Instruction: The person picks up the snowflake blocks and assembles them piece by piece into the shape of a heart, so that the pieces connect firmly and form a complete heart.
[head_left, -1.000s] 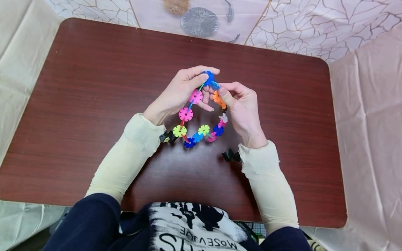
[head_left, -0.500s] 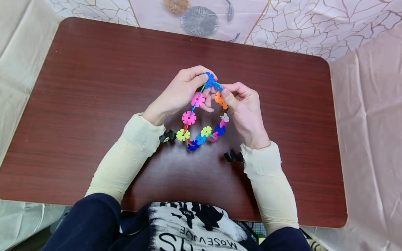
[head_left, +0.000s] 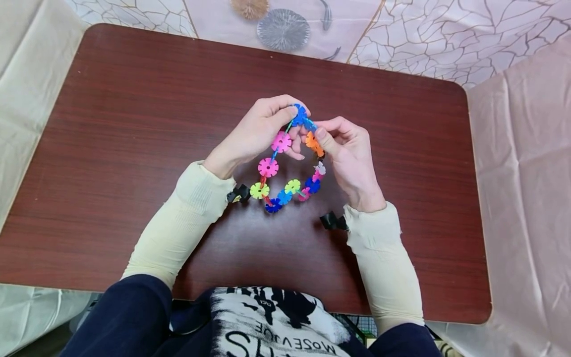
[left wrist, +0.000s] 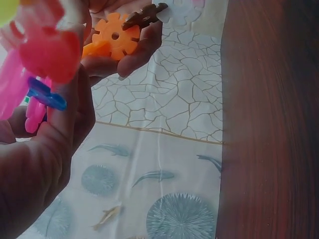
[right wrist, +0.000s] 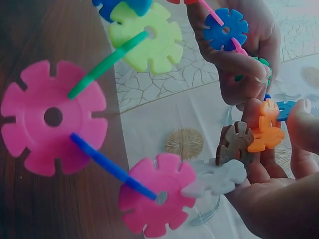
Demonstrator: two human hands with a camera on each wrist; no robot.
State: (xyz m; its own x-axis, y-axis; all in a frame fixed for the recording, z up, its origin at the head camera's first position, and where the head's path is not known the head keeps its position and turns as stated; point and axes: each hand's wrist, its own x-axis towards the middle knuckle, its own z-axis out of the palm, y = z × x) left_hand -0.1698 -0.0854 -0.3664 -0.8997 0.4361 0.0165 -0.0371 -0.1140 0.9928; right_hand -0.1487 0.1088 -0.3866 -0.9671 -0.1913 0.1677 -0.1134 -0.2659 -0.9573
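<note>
A loop of notched plastic discs, snowflake-shaped building pieces slotted together, hangs between the two hands. My left hand (head_left: 256, 129) pinches a blue disc (head_left: 299, 115) at the loop's top between thumb and fingers. Just right of it, my right hand (head_left: 352, 161) pinches another blue disc (right wrist: 285, 110) with thumb and fingertips, beside the orange discs (head_left: 314, 144). Pink discs (head_left: 268, 167) and a lime disc (head_left: 259, 191) run down the left side. Along the right come a brown disc (right wrist: 235, 143), a white disc (right wrist: 213, 178) and more pink and blue ones.
A dark red-brown table (head_left: 156, 99) lies beneath the hands. Patterned cloth (head_left: 415, 44) borders its far edge, with pale sheeting (head_left: 526, 148) at the sides. Black straps (head_left: 332, 220) stick out at both wrists.
The right hand has shifted slightly to the right, and the lower loop has swung a little right and down. The left index finger, straighter before, now bends over the blue disc.
</note>
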